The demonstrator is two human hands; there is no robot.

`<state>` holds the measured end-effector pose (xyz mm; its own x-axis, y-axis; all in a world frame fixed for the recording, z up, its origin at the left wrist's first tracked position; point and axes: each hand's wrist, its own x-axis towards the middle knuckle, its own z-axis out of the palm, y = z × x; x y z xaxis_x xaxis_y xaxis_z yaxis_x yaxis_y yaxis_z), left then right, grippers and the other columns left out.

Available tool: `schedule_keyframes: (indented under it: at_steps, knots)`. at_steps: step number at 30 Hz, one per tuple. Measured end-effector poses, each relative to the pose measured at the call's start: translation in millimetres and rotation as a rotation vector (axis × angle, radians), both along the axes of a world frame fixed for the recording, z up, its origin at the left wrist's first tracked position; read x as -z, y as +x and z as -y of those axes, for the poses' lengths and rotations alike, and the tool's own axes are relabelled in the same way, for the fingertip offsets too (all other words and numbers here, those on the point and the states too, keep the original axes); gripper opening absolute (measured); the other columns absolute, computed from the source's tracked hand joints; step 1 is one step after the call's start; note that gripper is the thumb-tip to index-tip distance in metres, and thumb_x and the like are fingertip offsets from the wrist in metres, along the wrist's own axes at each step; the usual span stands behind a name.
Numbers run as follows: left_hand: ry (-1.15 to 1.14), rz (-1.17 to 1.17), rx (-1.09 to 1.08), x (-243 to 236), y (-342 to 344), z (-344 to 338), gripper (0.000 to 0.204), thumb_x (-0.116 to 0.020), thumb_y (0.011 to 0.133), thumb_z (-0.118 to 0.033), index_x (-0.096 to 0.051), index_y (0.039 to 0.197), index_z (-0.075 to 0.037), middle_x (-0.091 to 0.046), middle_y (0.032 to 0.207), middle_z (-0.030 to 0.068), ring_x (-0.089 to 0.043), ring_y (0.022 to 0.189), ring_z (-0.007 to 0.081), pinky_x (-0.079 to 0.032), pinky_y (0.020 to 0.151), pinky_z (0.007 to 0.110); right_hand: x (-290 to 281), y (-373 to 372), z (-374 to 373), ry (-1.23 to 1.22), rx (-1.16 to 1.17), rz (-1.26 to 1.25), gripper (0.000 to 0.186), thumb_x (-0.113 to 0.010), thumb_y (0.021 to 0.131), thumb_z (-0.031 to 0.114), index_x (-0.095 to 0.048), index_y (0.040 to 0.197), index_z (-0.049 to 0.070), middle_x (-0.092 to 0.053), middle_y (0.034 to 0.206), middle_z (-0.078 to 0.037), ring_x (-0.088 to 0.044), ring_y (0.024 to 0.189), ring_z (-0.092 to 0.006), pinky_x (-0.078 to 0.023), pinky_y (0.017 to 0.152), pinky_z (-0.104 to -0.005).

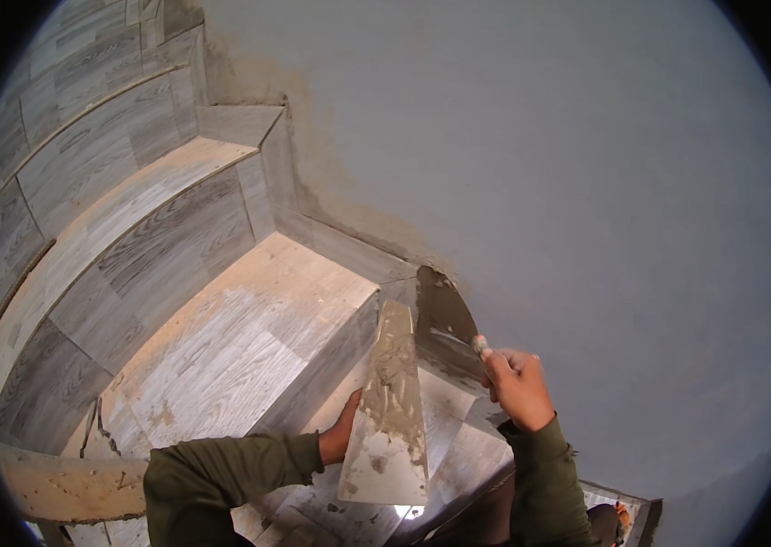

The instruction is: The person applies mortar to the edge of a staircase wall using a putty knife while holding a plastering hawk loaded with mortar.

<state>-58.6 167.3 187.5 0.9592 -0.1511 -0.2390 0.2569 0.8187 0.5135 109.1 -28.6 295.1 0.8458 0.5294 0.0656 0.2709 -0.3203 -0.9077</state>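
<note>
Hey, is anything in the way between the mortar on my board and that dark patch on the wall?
Nothing visible stands between the mortar on the board in your left hand and the dark patch. Only the tool in your right hand is close by, at the patch's lower part.

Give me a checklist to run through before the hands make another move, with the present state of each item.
1. Board supported: ok, the left hand holds it at its left edge; the hidden fingers cannot be checked.
2. Mortar available: ok, it covers much of the board's upper and middle part.
3. Hand tool gripped: ok, the right hand has it by the handle.
4. Tool's blade pressed flat to the wall: cannot tell from this angle.
5. Dark patch on the wall firm: cannot tell, though it looks damp.
6. Stair tread clean: not ok, tan residue marks it.
</note>
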Motion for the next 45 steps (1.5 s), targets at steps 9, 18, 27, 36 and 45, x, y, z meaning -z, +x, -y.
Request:
schedule_keyframes:
  at_steps: [9,18,27,36,45]
  knots:
    - [0.296,-0.165,-0.164,-39,4,20,0.049,-0.032,0.094,-0.045,-0.052,0.117,-0.008,-0.061,0.105,0.0079,-0.06,0.093,0.0195,-0.048,0.085,0.034,-36,-20,25,-0.049,-0.067,-0.149,0.036,-0.053,0.088,0.03,-0.062,0.074,-0.002,-0.054,0.055,-0.001,-0.044,0.045,-0.0073,-0.038,0.045,-0.028]
    - [0.394,-0.129,-0.338,-55,-7,31,0.041,-0.036,0.096,-0.041,-0.05,0.117,-0.008,-0.059,0.102,0.0048,-0.059,0.09,0.0148,-0.048,0.084,0.031,-115,8,4,-0.504,-0.298,0.6,0.028,-0.049,0.088,0.021,-0.061,0.074,-0.001,-0.055,0.059,-0.017,-0.053,0.056,-0.0362,-0.042,0.056,-0.042]
    - [0.716,0.241,0.001,-29,-7,13,0.051,-0.043,0.095,-0.023,-0.017,0.138,-0.014,-0.027,0.133,0.0065,-0.027,0.123,0.0162,-0.023,0.106,0.032,-101,7,-40,-0.558,-0.288,1.023,0.027,-0.054,0.084,0.022,-0.059,0.067,0.002,-0.056,0.06,-0.018,-0.055,0.058,-0.0378,-0.044,0.055,-0.0467]
    - [0.704,0.201,-0.098,-25,-4,11,0.047,-0.04,0.096,-0.032,-0.026,0.135,-0.011,-0.034,0.131,0.0056,-0.033,0.118,0.0155,-0.026,0.104,0.031,-107,-3,-37,-0.655,-0.166,1.112,0.027,-0.053,0.084,0.021,-0.058,0.065,0.002,-0.056,0.059,-0.02,-0.055,0.057,-0.0391,-0.044,0.053,-0.0477]
    - [0.483,-0.094,-0.158,-45,5,24,0.043,-0.03,0.098,-0.038,-0.041,0.126,-0.008,-0.044,0.124,0.0027,-0.041,0.111,0.0149,-0.032,0.099,0.03,-156,-9,-16,-0.665,-0.247,1.076,0.022,-0.054,0.082,0.017,-0.06,0.067,0.002,-0.056,0.061,-0.018,-0.054,0.057,-0.0378,-0.043,0.052,-0.0449]
